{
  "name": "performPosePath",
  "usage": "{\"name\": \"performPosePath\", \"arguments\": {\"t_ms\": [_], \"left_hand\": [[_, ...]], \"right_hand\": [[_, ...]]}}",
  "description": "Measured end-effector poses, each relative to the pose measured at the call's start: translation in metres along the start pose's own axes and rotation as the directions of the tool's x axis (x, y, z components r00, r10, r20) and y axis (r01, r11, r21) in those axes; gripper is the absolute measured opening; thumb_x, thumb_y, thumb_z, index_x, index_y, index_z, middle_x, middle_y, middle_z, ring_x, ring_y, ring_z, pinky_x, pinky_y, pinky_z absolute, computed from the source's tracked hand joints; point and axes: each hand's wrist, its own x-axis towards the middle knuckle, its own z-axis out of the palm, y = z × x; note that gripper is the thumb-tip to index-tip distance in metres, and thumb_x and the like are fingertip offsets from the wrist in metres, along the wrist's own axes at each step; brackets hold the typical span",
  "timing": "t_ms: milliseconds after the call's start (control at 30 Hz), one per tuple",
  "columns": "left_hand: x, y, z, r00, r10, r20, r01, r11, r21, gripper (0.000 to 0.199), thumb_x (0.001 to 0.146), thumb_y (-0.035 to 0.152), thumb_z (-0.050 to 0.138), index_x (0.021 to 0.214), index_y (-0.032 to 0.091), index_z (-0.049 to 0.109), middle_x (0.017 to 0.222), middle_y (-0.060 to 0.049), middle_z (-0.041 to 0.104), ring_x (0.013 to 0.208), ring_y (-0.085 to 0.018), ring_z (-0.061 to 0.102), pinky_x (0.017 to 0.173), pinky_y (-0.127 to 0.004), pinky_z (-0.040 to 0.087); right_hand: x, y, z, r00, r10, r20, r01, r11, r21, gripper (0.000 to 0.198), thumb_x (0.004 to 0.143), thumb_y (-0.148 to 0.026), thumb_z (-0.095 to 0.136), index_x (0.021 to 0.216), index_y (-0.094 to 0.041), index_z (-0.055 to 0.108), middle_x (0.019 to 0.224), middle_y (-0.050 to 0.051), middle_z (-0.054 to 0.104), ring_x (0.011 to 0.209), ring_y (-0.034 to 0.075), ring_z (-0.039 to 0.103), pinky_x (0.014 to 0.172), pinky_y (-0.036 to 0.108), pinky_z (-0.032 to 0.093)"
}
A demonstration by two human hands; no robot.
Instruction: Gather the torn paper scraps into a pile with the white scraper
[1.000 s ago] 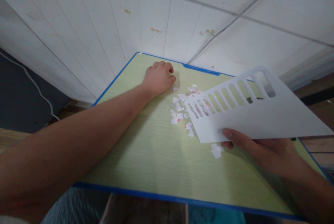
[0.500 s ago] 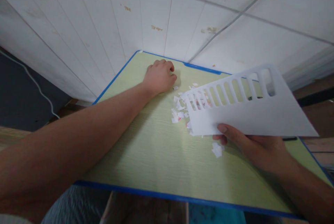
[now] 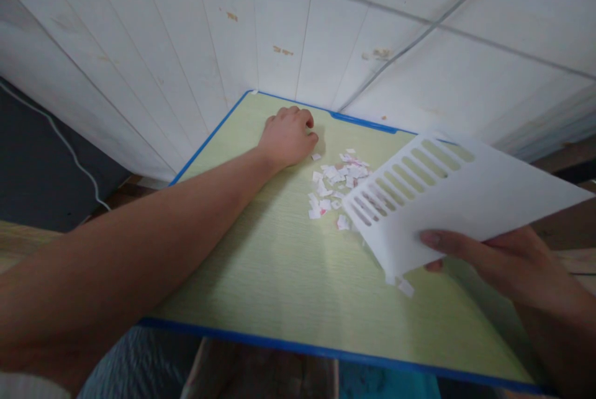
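My right hand (image 3: 493, 262) grips a thin white slotted sheet (image 3: 419, 231), thumb on top and fingers underneath. A row of rounded slots runs along its far side, and the sheet is held tilted over the table. Small white paper scraps (image 3: 331, 174), some with pink marks, lie in a loose pile by its left end, part of them showing through the slots. Another scrap (image 3: 406, 288) is at its near corner. Left of the pile, my left hand (image 3: 289, 136) rests on the tabletop, fingers loosely curled and thumb apart from the forefinger, with nothing visible in it.
The pale green table (image 3: 261, 275) has a blue edge and stands against a white plank wall (image 3: 274, 20). A grey cable (image 3: 395, 54) runs down the wall to the table's back edge. Below the front edge show my legs and a turquoise surface (image 3: 386, 381).
My right hand has moved to the right and turned the slotted sheet, its near corner swinging down toward me. More of the scrap pile now shows. My left hand stays in place on the table.
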Motion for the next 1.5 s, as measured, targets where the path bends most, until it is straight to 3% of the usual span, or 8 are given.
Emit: {"name": "performPosePath", "arguments": {"t_ms": [100,200,367,567,733,933,1200,1500], "left_hand": [[0.000,0.000,0.000,1.000,0.006,-0.005,-0.006,1.000,0.002,0.028,0.098,0.023,0.065,0.123,0.023,0.079,0.134,-0.015,0.075,0.137,-0.037,0.060,0.118,-0.053,0.050],[-0.001,0.000,-0.001,1.000,0.002,-0.001,-0.002,1.000,-0.002,0.029,0.099,0.023,0.065,0.124,0.022,0.079,0.135,-0.015,0.074,0.138,-0.037,0.059,0.119,-0.053,0.049],[-0.001,0.002,-0.002,1.000,-0.006,0.015,0.006,1.000,-0.009,0.032,0.098,0.023,0.065,0.127,0.022,0.079,0.137,-0.015,0.073,0.138,-0.037,0.058,0.120,-0.053,0.049],[-0.001,0.002,-0.001,1.000,-0.003,0.007,0.003,1.000,-0.013,0.033,0.097,0.023,0.066,0.128,0.022,0.079,0.137,-0.015,0.073,0.138,-0.038,0.058,0.120,-0.054,0.048],[0.000,0.000,0.000,1.000,-0.004,0.007,0.004,1.000,-0.014,0.032,0.097,0.025,0.065,0.126,0.022,0.078,0.136,-0.015,0.073,0.138,-0.037,0.058,0.119,-0.054,0.048],[-0.001,0.001,0.000,1.000,-0.004,0.010,0.004,1.000,-0.009,0.033,0.096,0.024,0.065,0.127,0.023,0.078,0.135,-0.014,0.073,0.138,-0.037,0.058,0.120,-0.054,0.049],[-0.001,0.001,-0.001,1.000,-0.003,0.002,0.003,1.000,-0.017,0.033,0.096,0.024,0.066,0.127,0.027,0.078,0.131,-0.012,0.074,0.136,-0.036,0.059,0.119,-0.052,0.050],[-0.001,0.001,-0.001,1.000,-0.009,0.006,0.009,1.000,-0.022,0.034,0.095,0.023,0.068,0.127,0.026,0.078,0.133,-0.013,0.073,0.137,-0.036,0.059,0.120,-0.054,0.049]], "right_hand": [[0.006,-0.005,0.008,0.988,-0.071,-0.135,0.064,0.997,-0.052,0.051,0.099,-0.057,0.080,0.058,-0.027,0.073,0.065,0.003,0.075,0.063,0.022,0.075,0.068,0.035,0.066],[0.010,-0.010,0.021,0.980,-0.082,-0.179,0.064,0.993,-0.103,0.056,0.102,-0.064,0.075,0.058,-0.028,0.072,0.065,0.002,0.074,0.066,0.021,0.074,0.075,0.035,0.066],[0.009,-0.008,0.032,0.992,-0.036,-0.119,0.018,0.989,-0.144,0.059,0.101,-0.070,0.070,0.058,-0.030,0.071,0.063,0.002,0.073,0.063,0.023,0.073,0.064,0.035,0.063],[0.009,-0.009,0.028,0.989,-0.036,-0.143,0.021,0.994,-0.106,0.054,0.102,-0.065,0.073,0.060,-0.030,0.071,0.063,0.001,0.073,0.062,0.022,0.072,0.066,0.034,0.065],[0.006,-0.011,0.031,0.997,-0.044,-0.056,0.037,0.992,-0.118,0.053,0.102,-0.064,0.072,0.062,-0.031,0.074,0.064,0.001,0.076,0.064,0.023,0.075,0.067,0.034,0.066],[0.004,-0.007,0.031,0.985,-0.038,-0.166,0.021,0.994,-0.107,0.050,0.103,-0.060,0.073,0.062,-0.030,0.073,0.064,0.001,0.074,0.063,0.022,0.074,0.068,0.033,0.066],[0.004,0.000,0.016,1.000,0.001,-0.009,-0.002,0.986,-0.165,0.044,0.101,-0.053,0.076,0.064,-0.031,0.073,0.068,0.002,0.077,0.067,0.025,0.077,0.068,0.036,0.069],[0.006,-0.020,0.024,0.997,-0.046,-0.068,0.041,0.997,-0.069,0.051,0.099,-0.063,0.077,0.060,-0.030,0.074,0.062,0.002,0.075,0.060,0.023,0.074,0.065,0.034,0.067]]}}
